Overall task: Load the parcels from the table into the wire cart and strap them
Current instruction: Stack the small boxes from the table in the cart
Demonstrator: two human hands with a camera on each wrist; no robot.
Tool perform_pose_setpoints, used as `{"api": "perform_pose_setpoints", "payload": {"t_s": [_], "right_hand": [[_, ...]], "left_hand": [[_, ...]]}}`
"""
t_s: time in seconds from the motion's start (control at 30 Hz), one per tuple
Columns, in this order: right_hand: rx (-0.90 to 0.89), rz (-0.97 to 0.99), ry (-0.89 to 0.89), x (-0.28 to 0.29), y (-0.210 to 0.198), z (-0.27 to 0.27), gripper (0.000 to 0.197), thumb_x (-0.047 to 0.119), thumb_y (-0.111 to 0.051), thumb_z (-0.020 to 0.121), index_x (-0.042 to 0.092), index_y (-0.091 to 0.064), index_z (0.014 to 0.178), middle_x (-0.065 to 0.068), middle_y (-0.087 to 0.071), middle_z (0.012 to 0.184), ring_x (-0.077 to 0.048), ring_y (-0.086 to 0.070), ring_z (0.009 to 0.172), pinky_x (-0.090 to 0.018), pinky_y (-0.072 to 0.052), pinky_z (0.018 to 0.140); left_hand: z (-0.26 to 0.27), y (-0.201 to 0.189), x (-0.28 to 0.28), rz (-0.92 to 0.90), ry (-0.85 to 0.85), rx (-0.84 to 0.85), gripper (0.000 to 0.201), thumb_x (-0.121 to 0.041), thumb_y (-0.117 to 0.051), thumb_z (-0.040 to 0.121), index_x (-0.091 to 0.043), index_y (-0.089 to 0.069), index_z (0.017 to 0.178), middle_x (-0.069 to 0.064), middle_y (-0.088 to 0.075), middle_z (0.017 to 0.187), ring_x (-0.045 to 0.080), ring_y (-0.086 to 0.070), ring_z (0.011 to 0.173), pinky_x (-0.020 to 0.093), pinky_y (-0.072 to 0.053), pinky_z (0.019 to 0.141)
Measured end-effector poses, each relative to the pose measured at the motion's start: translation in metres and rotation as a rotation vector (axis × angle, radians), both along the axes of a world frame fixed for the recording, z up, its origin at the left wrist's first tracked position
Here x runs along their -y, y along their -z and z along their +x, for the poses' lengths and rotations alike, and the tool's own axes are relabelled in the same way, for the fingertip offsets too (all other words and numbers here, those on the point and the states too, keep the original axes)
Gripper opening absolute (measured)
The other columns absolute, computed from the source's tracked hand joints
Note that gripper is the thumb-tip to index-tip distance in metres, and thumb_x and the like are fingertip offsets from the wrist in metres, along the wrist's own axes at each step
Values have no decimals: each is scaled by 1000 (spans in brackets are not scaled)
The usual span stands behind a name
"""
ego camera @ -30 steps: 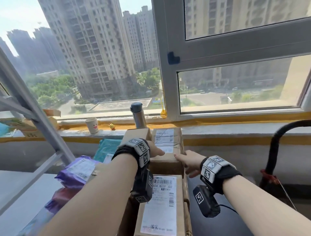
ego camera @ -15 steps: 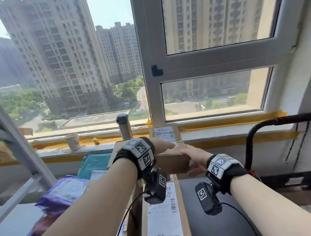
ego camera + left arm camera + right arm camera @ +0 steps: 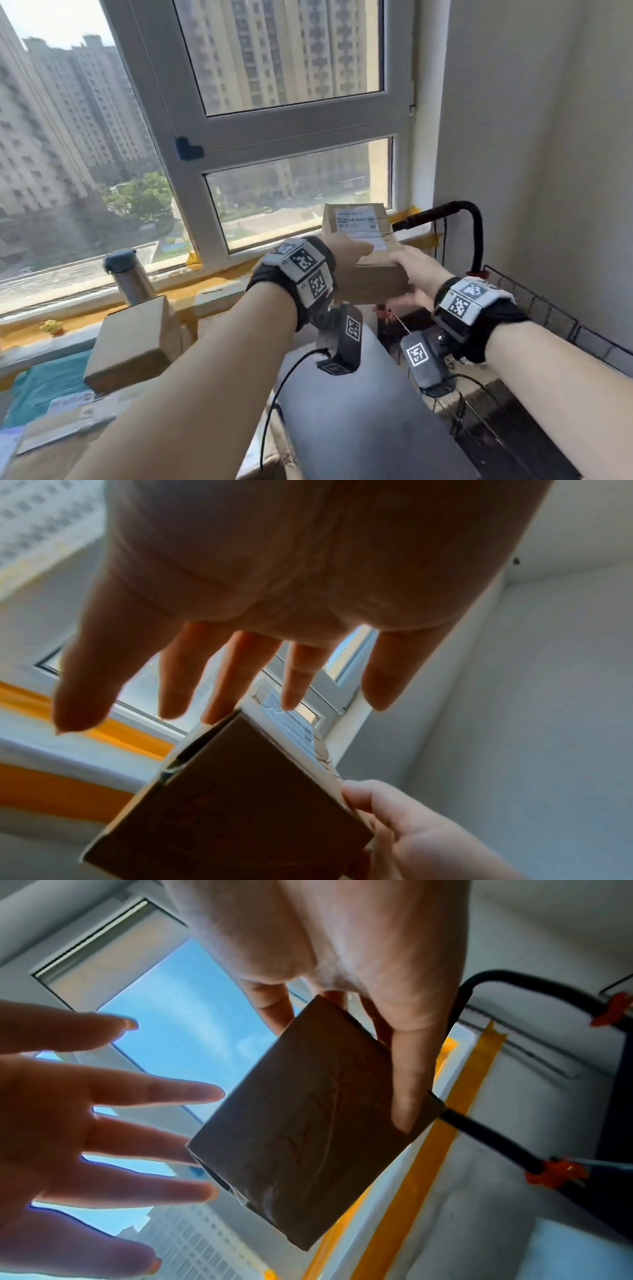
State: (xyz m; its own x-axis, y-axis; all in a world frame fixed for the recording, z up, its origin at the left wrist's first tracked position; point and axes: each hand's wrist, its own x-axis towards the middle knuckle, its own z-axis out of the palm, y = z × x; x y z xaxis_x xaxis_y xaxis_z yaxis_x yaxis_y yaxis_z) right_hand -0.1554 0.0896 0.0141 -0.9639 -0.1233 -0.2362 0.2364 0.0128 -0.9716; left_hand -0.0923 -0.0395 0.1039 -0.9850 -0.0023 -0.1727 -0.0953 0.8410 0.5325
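- Head view: the small cardboard parcel (image 3: 363,253) is held in the air between both hands, in front of the window sill (image 3: 219,274) and just left of the wire cart (image 3: 548,308).
- The right hand (image 3: 416,274) clasps the parcel's near right corner, thumb on top and fingers curled underneath. The left hand (image 3: 346,248) lies against its left side.
- Judgement: the parcel is a stiff taped carton, light enough for one hand. Its paper label may be slick, so take hold on bare cardboard at the edges.
- The cart's black handle (image 3: 476,236) rises just beyond the right hand, and the grey wall (image 3: 531,137) closes off the far side. Open room lies below and to the right of the right hand.
- More parcels, including a brown box (image 3: 133,342), remain on the desk (image 3: 359,428) below the left forearm.
- Left wrist view: the left hand (image 3: 274,588) is spread, fingers straight; only the fingertips (image 3: 219,710) are at the parcel's (image 3: 240,791) upper edge.
- Right wrist view: the right hand (image 3: 359,974) pinches the parcel (image 3: 308,1123) across its thickness. The cart handle (image 3: 486,1129) runs directly behind it; judgement: the corner could snag there on the way down.
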Motion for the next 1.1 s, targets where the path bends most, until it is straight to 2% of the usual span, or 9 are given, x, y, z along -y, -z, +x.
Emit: {"api": "perform_pose_setpoints", "payload": {"t_s": [0.13, 0.2, 0.33, 0.5, 0.67, 0.83, 0.9, 1.0, 1.1], "right_hand": [[-17, 10, 69, -74, 5, 1, 32, 16, -49, 92, 19, -51, 124, -10, -54, 124, -27, -57, 105, -52, -57, 72], [-19, 37, 110, -117, 9, 1, 35, 17, -51, 91, 20, -50, 125, -9, -52, 126, -27, -57, 107, -49, -57, 68], [4, 109, 120, -211, 17, -4, 32, 16, -51, 92, 15, -50, 124, -9, -53, 123, -28, -56, 107, -54, -55, 81], [18, 227, 97, -294, 30, -12, 26, 13, -54, 91, 16, -47, 116, -10, -55, 116, -28, -59, 101, -57, -54, 81], [107, 266, 45, -337, 60, -30, 36, 5, -52, 90, 12, -45, 125, -8, -52, 111, -20, -57, 85, -56, -55, 75], [206, 474, 17, -350, 111, -59, 30, 12, -55, 82, 20, -49, 110, -7, -53, 109, -29, -54, 106, -60, -51, 84], [260, 529, -8, -349, 136, -74, 31, 13, -56, 83, 17, -48, 112, -4, -51, 103, -29, -52, 106, -59, -52, 85], [310, 621, -53, -347, 172, -94, 35, 13, -58, 82, 12, -47, 116, -8, -53, 110, -29, -53, 106, -55, -51, 89], [360, 702, -71, -354, 208, -114, 33, 11, -58, 83, 7, -48, 115, -5, -51, 95, -27, -52, 105, -52, -47, 95]], "left_hand": [[-9, 14, -68, 63, 27, -32, 42, -32, -44, 98, -10, -49, 134, 14, -54, 133, 25, -55, 109, 23, -42, 73], [-14, 24, -107, 126, -6, -47, 45, -34, -47, 96, -12, -47, 135, 10, -56, 130, 25, -55, 114, 23, -40, 74], [-28, 47, -192, 261, -68, -62, 40, -30, -49, 96, -11, -51, 130, 9, -58, 125, 23, -57, 108, 25, -43, 77], [-50, 84, -269, 247, -126, 6, 41, -34, -48, 96, -5, -53, 125, 12, -59, 121, 25, -58, 111, 31, -48, 87], [-76, 133, -304, 323, -185, 131, 38, -29, -50, 94, 0, -57, 118, 12, -63, 115, 26, -61, 103, 34, -49, 86], [-103, 202, -317, 376, -238, 247, 32, -18, -54, 91, 0, -59, 118, 14, -64, 117, 27, -62, 106, 33, -52, 87], [-118, 229, -316, 354, -265, 310, 32, -18, -53, 91, -1, -58, 118, 15, -63, 116, 27, -62, 107, 32, -52, 84], [-143, 267, -314, 375, -305, 419, 32, -15, -51, 90, 0, -57, 117, 18, -64, 116, 29, -63, 108, 38, -51, 95], [-158, 304, -321, 417, -316, 489, 34, -16, -50, 91, 2, -58, 120, 20, -63, 118, 32, -62, 108, 38, -51, 95]]}}
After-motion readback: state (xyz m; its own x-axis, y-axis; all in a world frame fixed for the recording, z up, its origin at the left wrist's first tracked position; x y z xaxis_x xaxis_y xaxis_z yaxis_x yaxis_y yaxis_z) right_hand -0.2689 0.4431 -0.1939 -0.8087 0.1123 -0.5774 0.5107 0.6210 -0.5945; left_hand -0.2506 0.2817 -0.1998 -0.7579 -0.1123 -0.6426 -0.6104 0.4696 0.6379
